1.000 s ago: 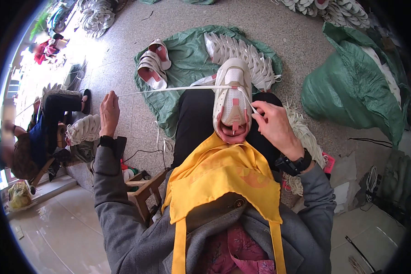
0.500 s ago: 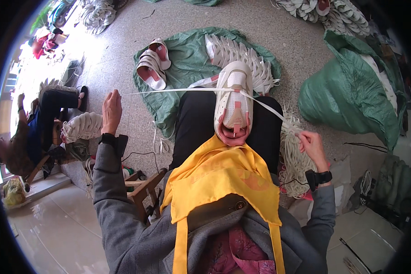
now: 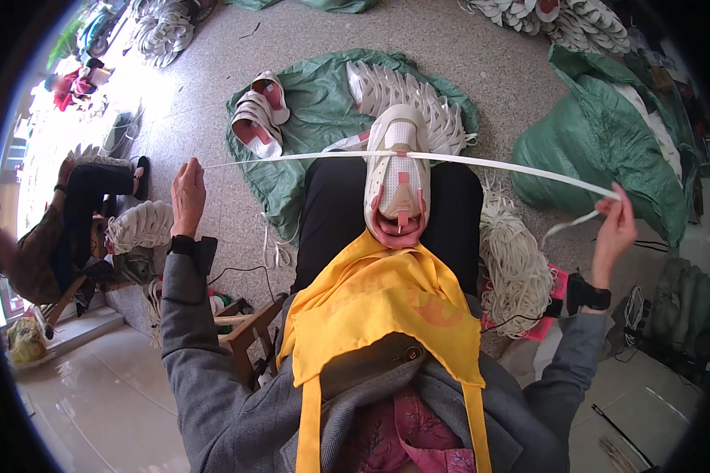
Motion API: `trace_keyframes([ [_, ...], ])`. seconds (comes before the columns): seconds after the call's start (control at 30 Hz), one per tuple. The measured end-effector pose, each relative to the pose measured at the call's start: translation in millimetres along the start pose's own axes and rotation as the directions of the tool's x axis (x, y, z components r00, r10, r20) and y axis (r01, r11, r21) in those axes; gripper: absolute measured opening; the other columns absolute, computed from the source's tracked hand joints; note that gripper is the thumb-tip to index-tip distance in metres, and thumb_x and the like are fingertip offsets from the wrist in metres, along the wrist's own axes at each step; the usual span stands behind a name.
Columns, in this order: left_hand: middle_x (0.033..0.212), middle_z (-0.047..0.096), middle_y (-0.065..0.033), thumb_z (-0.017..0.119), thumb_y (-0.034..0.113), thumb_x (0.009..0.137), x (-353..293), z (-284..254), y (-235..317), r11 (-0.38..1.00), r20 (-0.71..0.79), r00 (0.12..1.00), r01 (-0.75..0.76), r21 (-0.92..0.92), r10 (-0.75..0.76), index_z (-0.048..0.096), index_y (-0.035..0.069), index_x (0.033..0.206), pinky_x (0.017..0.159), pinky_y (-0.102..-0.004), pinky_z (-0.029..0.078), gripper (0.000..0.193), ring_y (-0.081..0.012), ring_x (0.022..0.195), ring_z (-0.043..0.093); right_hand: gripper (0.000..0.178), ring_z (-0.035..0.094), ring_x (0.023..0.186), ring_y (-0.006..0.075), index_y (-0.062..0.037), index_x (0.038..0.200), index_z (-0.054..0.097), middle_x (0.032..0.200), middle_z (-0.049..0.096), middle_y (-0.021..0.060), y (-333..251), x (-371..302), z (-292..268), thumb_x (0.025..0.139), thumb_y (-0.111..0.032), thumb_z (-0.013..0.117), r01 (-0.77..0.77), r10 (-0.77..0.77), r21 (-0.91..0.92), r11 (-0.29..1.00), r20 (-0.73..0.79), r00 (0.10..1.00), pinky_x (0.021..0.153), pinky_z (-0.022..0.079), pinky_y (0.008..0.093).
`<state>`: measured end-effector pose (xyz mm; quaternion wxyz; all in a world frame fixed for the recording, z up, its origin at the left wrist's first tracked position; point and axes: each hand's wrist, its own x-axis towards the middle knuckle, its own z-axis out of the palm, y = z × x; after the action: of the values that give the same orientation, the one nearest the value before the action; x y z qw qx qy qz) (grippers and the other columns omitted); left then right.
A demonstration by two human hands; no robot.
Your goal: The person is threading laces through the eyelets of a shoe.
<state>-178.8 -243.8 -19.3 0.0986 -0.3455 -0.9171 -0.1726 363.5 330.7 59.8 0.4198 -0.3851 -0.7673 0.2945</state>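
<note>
A white and pink sneaker [image 3: 383, 185] rests on my black-trousered thighs, its heel opening toward me. One white shoelace [image 3: 513, 165] passes through the sneaker near the toe end of its tongue area and stretches out to both sides. My left hand [image 3: 188, 193] pinches the lace's left end, well out from the shoe. Farther out on the other side, my right hand [image 3: 617, 229] is closed on the lace, and a short loose tail hangs beside its fingers. To the right of my knee lies a thick bundle of white laces [image 3: 513, 260], partly over something pink.
Ahead, a green sheet [image 3: 315, 102] bears a row of white shoe uppers [image 3: 410, 98] and a few separate ones [image 3: 256, 126]. A bulging green sack [image 3: 576, 150] stands at right. At left sits another person [image 3: 95, 189] near stacked shoes [image 3: 140, 225]. A wooden stool [image 3: 252, 331] is by my left side.
My right hand has moved outward to the right and up, drawing the right side of the lace longer and straighter. My left hand has stayed nearly in place.
</note>
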Motion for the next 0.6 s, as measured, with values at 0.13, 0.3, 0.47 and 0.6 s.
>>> trace_keyframes([
  [0.13, 0.094, 0.065, -0.022, 0.056, 0.008, 0.102, 4, -1, -5, 0.999, -0.017, 1.0, -0.025, 0.029, 0.026, 0.059, -0.001, 0.108, 0.073, -0.0511, 0.05, 0.011, -0.0443, 0.087, 0.065, 0.029, 0.069, 0.076, 0.0114, -0.0032, 0.127, 0.072, 0.093, 0.073, 0.0058, -30, 11, 2, 0.106, -0.002, 0.052, 0.11, -0.107, -0.151, 0.982, 0.03, 0.994, 0.071, 0.058, 0.0272],
  [0.3, 0.094, 0.065, -0.0235, 0.056, 0.007, 0.102, 2, -23, -51, 0.99, -0.07, 0.997, 0.039, 0.133, -0.03, 0.057, 0.001, 0.106, 0.072, -0.0539, 0.048, 0.008, -0.0463, 0.088, 0.064, 0.024, 0.068, 0.069, 0.0121, -0.0006, 0.118, 0.073, 0.083, 0.07, 0.0077, 11, 7, 10, 0.102, -0.001, 0.055, 0.086, 0.003, -0.304, 0.949, 0.281, 0.96, 0.063, 0.057, 0.0282],
  [0.47, 0.096, 0.067, -0.0248, 0.053, 0.009, 0.104, 3, -43, -91, 0.961, -0.222, 0.97, 0.15, 0.232, -0.098, 0.061, 0.003, 0.111, 0.077, -0.053, 0.051, 0.013, -0.0453, 0.093, 0.067, 0.019, 0.065, 0.059, 0.012, 0.0015, 0.11, 0.074, 0.075, 0.068, 0.007, 88, 8, -7, 0.101, -0.004, 0.058, -0.023, 0.173, -0.349, 0.937, 0.404, 0.898, 0.055, 0.056, 0.0288],
  [0.6, 0.099, 0.07, -0.0255, 0.053, 0.009, 0.103, 0, -55, -124, 0.933, -0.2, 0.964, 0.229, 0.277, -0.178, 0.062, 0.008, 0.134, 0.08, -0.0519, 0.053, 0.032, -0.0431, 0.095, 0.069, 0.019, 0.067, 0.06, 0.0122, 0.0021, 0.109, 0.074, 0.076, 0.068, 0.0071, 138, 19, -42, 0.101, -0.004, 0.059, -0.105, 0.247, -0.366, 0.925, 0.366, 0.897, 0.055, 0.057, 0.0283],
])
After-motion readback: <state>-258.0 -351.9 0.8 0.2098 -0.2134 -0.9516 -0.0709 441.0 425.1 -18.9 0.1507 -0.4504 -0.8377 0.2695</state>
